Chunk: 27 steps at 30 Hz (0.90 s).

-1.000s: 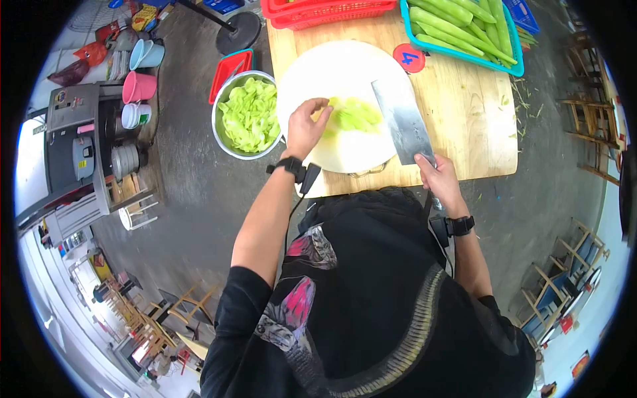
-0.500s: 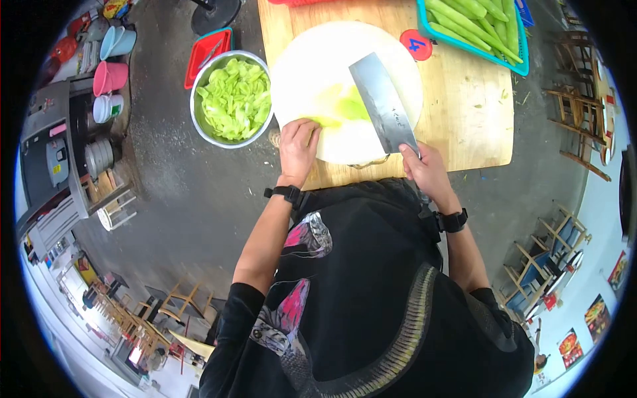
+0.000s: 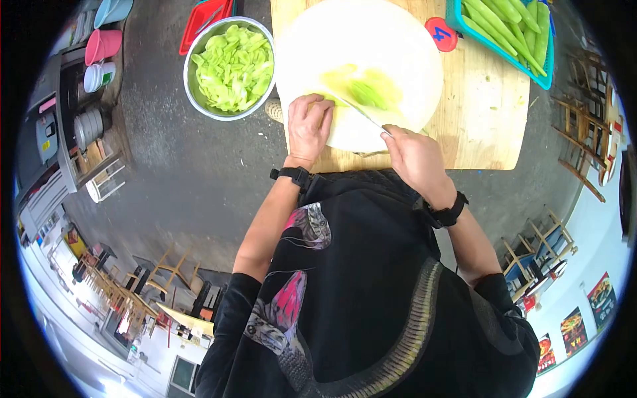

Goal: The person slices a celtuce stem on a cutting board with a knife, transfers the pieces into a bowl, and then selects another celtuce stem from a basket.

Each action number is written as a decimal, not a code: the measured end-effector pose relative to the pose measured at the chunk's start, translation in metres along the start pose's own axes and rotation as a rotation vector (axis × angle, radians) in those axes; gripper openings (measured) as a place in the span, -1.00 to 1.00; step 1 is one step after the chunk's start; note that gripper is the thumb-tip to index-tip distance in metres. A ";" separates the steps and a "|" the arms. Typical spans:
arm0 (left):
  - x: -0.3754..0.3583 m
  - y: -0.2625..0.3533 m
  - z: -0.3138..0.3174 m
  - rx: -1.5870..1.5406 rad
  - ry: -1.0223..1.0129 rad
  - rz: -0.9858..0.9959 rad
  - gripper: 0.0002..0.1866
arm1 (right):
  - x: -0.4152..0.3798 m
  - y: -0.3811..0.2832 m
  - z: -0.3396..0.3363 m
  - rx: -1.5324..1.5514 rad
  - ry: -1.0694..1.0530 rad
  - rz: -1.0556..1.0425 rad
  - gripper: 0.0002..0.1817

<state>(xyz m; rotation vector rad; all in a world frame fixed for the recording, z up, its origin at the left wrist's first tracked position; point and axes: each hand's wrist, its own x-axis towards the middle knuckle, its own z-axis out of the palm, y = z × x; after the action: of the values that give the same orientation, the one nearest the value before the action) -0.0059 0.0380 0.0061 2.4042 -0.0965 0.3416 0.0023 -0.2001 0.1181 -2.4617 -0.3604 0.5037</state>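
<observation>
Floor: bare grey, scuffed, small pale specks on it. Right side: wooden chairs, more seating further down, then a pale wall with food posters. Left side: grey metal counter, white stool near it. Lower left: more wooden furniture, white surfaces behind (fisheye bends everything at the rim). Bright glare at bottom left. Dark-framed panel nearby, maybe a window; too warped to tell.
</observation>
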 end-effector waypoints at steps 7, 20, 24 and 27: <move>-0.007 -0.012 0.015 0.006 -0.037 0.072 -0.75 | 0.003 -0.003 0.000 -0.152 -0.093 -0.004 -0.77; -0.015 -0.022 0.025 0.052 -0.055 0.064 -0.70 | 0.003 0.003 0.001 -0.226 -0.092 -0.059 -0.82; -0.012 -0.021 0.025 0.045 -0.019 0.103 -0.68 | 0.001 0.005 0.000 -0.234 -0.122 -0.039 -0.82; -0.013 -0.020 0.021 0.041 -0.053 0.086 -0.68 | 0.000 0.008 0.001 -0.235 -0.115 -0.064 -0.82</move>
<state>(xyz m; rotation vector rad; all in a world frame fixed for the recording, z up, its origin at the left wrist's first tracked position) -0.0105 0.0390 -0.0259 2.4554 -0.2196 0.3223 0.0028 -0.2060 0.1129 -2.6418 -0.5733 0.6076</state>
